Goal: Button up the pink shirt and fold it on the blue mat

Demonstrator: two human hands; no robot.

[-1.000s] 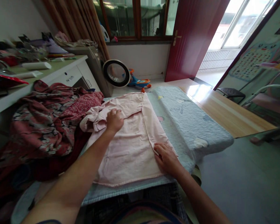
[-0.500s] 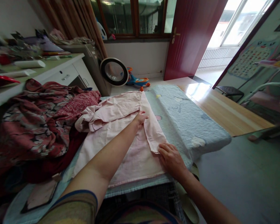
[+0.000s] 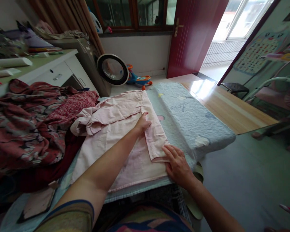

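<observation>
A pale pink shirt point(image 3: 106, 154) lies spread on a light blue quilted pad point(image 3: 203, 119). One sleeve is folded back down its right side. Against the upper part of that sleeve rests my left hand point(image 3: 143, 123), thumb and fingers apart, pressing on the cloth; its fingertips are partly hidden. My right hand point(image 3: 178, 161) lies on the shirt's right edge by the sleeve's cuff end, fingers stretched out and flat. Toward the left, the other sleeve is bunched up in loose folds.
A heap of red patterned clothes point(image 3: 33, 129) sits left of the shirt. Near me on the pad lies a phone-like flat item point(image 3: 38, 203). Beyond are a white drawer cabinet point(image 3: 60, 75), a round-doored washing machine point(image 3: 113, 69) and a blue-orange toy point(image 3: 140, 79). Bare wooden tabletop point(image 3: 227, 103) extends right.
The view has shifted slightly, so the scene sits a little further left and higher. Both hands stay on the folded sleeve, and the left hand's fingers look more tucked in.
</observation>
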